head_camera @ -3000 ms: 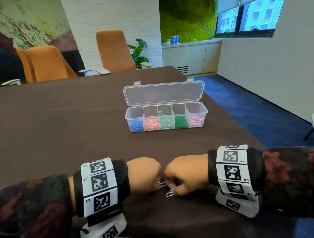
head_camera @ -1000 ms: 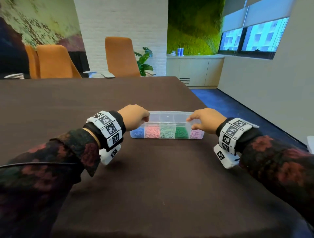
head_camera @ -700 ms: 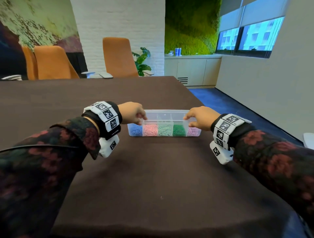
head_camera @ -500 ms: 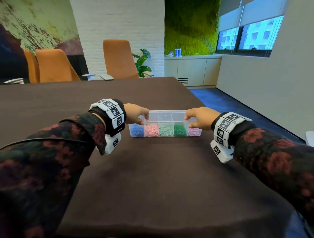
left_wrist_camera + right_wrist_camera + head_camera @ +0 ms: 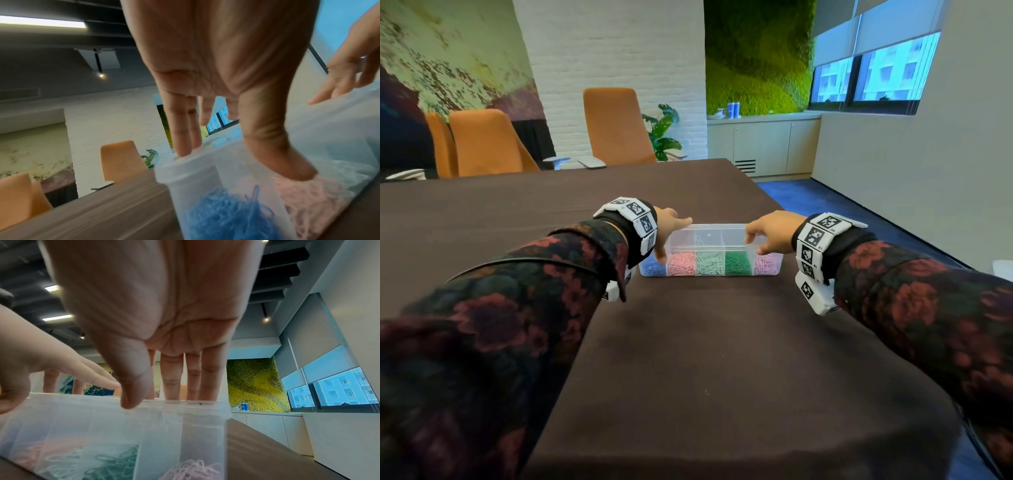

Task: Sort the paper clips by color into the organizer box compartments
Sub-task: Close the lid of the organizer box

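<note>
The clear organizer box sits mid-table with its lid down. Inside are blue, pink, pale green, dark green and lilac paper clips, one color per compartment. My left hand rests on the lid's left end, fingers straight on the lid's top and thumb against the front wall. My right hand lies on the right end, straight fingers on the lid and thumb at its front edge. Neither hand holds a clip.
The brown table stretches wide around the box; its right edge drops to a blue floor. Orange chairs stand along the far side. No loose clips show on the tabletop.
Three seconds ago the lid stood open and both hands pinched silver clips near the front edge. Now the lid is down with both hands on it; the left thumb has slid down the front.
</note>
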{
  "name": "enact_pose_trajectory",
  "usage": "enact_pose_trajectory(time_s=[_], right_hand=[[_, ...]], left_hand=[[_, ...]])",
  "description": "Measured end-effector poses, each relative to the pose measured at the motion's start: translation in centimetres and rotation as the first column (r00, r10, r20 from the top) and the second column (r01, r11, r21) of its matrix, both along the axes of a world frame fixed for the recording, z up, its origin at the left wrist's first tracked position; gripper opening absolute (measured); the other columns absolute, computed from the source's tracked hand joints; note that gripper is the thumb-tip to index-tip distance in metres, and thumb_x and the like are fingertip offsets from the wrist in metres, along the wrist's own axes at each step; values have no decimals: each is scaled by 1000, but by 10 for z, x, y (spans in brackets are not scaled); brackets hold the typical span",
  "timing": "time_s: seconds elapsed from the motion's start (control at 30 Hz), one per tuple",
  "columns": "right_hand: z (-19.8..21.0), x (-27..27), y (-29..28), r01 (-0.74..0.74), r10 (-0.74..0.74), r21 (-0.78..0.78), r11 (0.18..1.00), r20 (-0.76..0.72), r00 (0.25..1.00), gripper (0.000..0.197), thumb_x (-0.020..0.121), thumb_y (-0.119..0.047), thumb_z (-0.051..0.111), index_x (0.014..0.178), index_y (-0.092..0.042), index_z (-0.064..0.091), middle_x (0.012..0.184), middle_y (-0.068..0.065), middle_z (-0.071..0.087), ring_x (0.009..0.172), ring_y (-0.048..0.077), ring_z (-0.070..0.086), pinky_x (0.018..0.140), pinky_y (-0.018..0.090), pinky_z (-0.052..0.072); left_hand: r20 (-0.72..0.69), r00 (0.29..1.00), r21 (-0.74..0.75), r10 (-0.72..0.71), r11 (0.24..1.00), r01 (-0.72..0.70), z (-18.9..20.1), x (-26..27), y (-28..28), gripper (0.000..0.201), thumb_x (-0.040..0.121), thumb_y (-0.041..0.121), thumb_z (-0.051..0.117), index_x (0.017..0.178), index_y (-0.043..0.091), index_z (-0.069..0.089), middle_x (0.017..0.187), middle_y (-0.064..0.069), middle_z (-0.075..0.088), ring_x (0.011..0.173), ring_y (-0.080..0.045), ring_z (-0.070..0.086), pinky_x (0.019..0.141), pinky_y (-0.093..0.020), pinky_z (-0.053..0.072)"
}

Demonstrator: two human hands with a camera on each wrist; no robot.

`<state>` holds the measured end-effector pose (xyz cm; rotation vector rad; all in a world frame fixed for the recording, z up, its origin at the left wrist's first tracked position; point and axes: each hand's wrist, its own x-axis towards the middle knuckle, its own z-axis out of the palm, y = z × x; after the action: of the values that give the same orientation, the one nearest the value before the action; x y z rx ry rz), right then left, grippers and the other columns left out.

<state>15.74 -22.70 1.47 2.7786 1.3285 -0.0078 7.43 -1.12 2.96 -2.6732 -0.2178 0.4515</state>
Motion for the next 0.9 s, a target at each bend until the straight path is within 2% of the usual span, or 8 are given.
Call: enact_pose_trajectory(time_s=[0.07, 0.17, 0.5, 0.57, 0.63, 0.73, 0.8, 0.9], right_hand=[[-1, 1, 1, -2, 2, -2, 1000, 3, 1000, 31, 89, -19, 62, 120, -19, 58, 130, 3, 56, 120, 22, 51, 96, 32, 42], [-3, 5, 1, -8, 8, -1, 1000, 6, 1000, 31, 89, -20, 62, 119, -20, 58, 129, 3, 57, 120, 22, 51, 94, 31, 41], [-3, 11, -2, -17, 18, 27, 999, -28, 999, 34, 85, -21, 68, 118, -21, 59, 127, 0, 58, 119, 20, 51, 92, 29, 39], [1, 16, 1, -5, 4, -26, 1000, -38, 999, 48, 82, -24, 72, 125, -24, 53, 130, 5, 51, 119, 23, 50, 92, 29, 38], [4, 22, 8, 18, -24, -121, 992, -45, 999, 72, 77, -29, 77, 139, -28, 39, 138, 9, 43, 123, 27, 46, 99, 34, 38], [6, 32, 21, 6, -39, -219, 976, -145, 989, 103, 73, -27, 81, 151, -30, 14, 155, 3, 26, 139, 25, 30, 110, 35, 27], [7, 36, 25, -12, -33, -233, 973, -189, 981, 110, 71, -24, 83, 152, -32, 8, 156, 3, 23, 141, 24, 27, 110, 33, 27], [2, 41, 26, -27, 0, -225, 974, -118, 993, 110, 71, -27, 83, 152, -31, 8, 151, 7, 31, 135, 27, 36, 105, 34, 32]], left_hand=[[-21, 999, -1, 40, 999, -40, 1, 3, 2, 113, 75, 43, 75, 152, 19, -5, 158, -12, 10, 142, -29, 23, 111, -40, 25], [-38, 997, -36, 70, 997, -72, 4, 9, 6, 108, 76, 45, 74, 152, 17, 3, 154, -10, 26, 141, -27, 26, 109, -35, 26], [67, 997, -131, 25, 991, -16, -6, 5, 17, 105, 71, 45, 78, 151, 20, 16, 148, -7, 38, 135, -27, 37, 106, -33, 30], [77, 997, -144, 21, 990, -10, -7, 4, 17, 104, 71, 45, 79, 151, 19, 18, 148, -7, 38, 134, -27, 37, 107, -33, 30], [77, 997, -149, 15, 989, -3, -10, 5, 19, 103, 71, 44, 79, 150, 18, 19, 148, -7, 37, 134, -27, 37, 107, -33, 30], [86, 996, -168, 18, 986, -3, -13, 10, 25, 104, 69, 42, 81, 150, 19, 21, 147, -5, 39, 133, -27, 40, 107, -34, 33], [88, 996, -167, 11, 986, 4, -13, 14, 29, 105, 67, 44, 82, 149, 21, 22, 145, -5, 42, 130, -27, 42, 106, -36, 35], [82, 997, -160, 0, 987, 14, -14, 18, 30, 106, 65, 46, 82, 148, 21, 22, 140, -8, 46, 126, -28, 46, 104, -36, 38]])
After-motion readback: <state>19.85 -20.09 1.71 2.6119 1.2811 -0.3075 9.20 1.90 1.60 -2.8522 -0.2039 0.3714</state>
